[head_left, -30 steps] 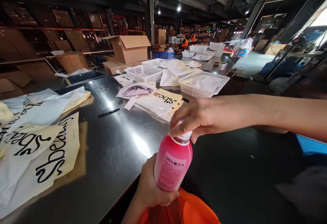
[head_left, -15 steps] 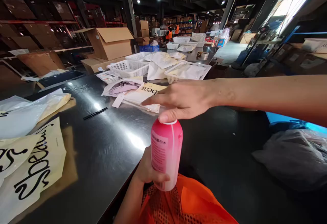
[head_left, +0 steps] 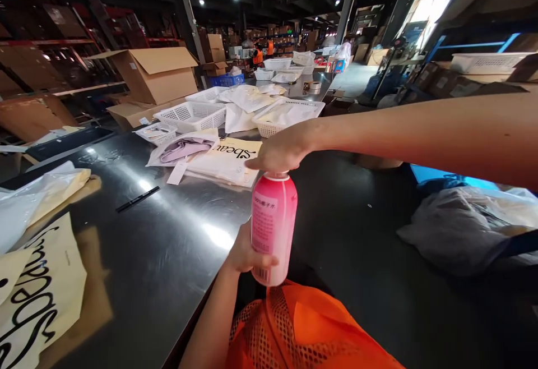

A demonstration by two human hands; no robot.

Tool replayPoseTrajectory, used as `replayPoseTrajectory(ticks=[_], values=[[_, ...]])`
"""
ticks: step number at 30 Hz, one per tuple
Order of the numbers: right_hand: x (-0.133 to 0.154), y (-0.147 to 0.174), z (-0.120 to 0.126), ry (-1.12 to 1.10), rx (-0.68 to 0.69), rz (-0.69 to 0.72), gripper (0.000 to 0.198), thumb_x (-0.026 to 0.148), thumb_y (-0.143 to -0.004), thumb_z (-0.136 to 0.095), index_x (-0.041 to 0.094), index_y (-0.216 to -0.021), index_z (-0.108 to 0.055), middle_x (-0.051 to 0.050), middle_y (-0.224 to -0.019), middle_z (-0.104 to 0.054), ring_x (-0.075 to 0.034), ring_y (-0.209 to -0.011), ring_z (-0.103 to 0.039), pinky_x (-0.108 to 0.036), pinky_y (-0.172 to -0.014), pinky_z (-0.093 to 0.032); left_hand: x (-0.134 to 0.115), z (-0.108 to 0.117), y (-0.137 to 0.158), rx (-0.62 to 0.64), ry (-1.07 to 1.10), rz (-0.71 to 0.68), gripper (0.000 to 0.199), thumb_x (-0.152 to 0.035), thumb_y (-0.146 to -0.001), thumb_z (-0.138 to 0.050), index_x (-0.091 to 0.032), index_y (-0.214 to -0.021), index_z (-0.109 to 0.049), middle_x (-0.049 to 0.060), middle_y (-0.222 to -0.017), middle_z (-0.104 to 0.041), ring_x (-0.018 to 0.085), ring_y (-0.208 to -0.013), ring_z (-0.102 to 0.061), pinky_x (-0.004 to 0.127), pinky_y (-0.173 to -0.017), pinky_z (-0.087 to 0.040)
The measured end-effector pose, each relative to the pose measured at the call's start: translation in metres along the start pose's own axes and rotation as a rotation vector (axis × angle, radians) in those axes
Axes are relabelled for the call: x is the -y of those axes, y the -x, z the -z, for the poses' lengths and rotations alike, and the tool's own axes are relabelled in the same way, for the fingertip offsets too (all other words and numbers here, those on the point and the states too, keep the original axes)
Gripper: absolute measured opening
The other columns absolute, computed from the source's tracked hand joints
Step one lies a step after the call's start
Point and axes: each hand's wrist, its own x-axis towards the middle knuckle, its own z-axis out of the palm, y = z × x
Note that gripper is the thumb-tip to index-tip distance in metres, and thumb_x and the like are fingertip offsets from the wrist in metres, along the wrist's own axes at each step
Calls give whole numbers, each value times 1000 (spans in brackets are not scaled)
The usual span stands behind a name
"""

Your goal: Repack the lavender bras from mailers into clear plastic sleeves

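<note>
A pink bottle (head_left: pixel 277 226) with a pale lower part and printed label stands upright in front of my chest. My left hand (head_left: pixel 245 252) is wrapped around its lower half, thumb across the front above a barcode. Over the mouth of the bottle my right hand (head_left: pixel 282 147) is closed from above, so whatever cap is there stays hidden. A white ring at the neck shows just under those fingers. Beyond the bottle, flat printed packages (head_left: pixel 229 161) lie on the dark table (head_left: pixel 168 257), beside a bag holding lilac cloth (head_left: pixel 187 147).
White baskets (head_left: pixel 195 116) and an open cardboard box (head_left: pixel 155 74) stand farther back. A black pen (head_left: pixel 138 199) lies left of me, near printed bags (head_left: pixel 50 279). Clear plastic bags (head_left: pixel 449 229) bulge at the right. Two people in orange vests (head_left: pixel 258 55) are far off.
My right hand has closed down over the bottle top; its fingers were more stretched out before. The bottle has risen slightly in view, and the camera has turned a little right.
</note>
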Motion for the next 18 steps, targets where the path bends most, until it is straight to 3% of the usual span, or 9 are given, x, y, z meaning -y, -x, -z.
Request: replayPoseTrajectory(ticks=[3,5,7,11,14,18], values=[[-1,12,8,-11,122,251,54,59,-101,-31,18,-91,-65,-3,-72,-63,-14,-63,-55,-28,-61,-37,12,6,-2,247,192,-18,80,-58,-48,-88,-15,-112,-65,11,-97,-67,25,-80,-64,33,-66,-53],[-1,17,9,22,12,459,46,54,-101,-32,19,-98,-61,-4,-81,-65,-15,-67,-54,-28,-61,-34,15,9,-5,382,232,-10,90,-69,-41,-84,-13,-109,-67,14,-98,-67,27,-78,-65,35,-64,-53],[1,15,8,57,-65,561,41,47,-101,-31,19,-94,-60,-3,-81,-64,-14,-65,-51,-28,-60,-31,13,10,-8,482,276,-5,90,-72,-38,-82,-14,-106,-68,14,-96,-67,28,-78,-65,36,-64,-53],[6,4,8,151,-126,431,34,33,-96,-32,20,-82,-60,-2,-69,-61,-14,-56,-44,-28,-59,-25,9,5,-15,481,406,3,92,-63,-40,-86,-16,-116,-63,14,-100,-66,28,-85,-63,34,-67,-52],[12,-1,12,195,-94,286,34,30,-93,-34,20,-81,-63,-3,-74,-66,-16,-60,-47,-29,-59,-24,11,2,-16,455,450,0,98,-60,-43,-86,-15,-125,-56,14,-105,-65,27,-88,-62,33,-69,-51],[20,-4,16,240,-45,214,36,31,-93,-34,19,-88,-68,-7,-85,-71,-18,-67,-54,-30,-61,-26,15,0,-14,454,503,-12,101,-54,-46,-88,-13,-131,-50,17,-110,-64,29,-93,-62,34,-73,-51]])
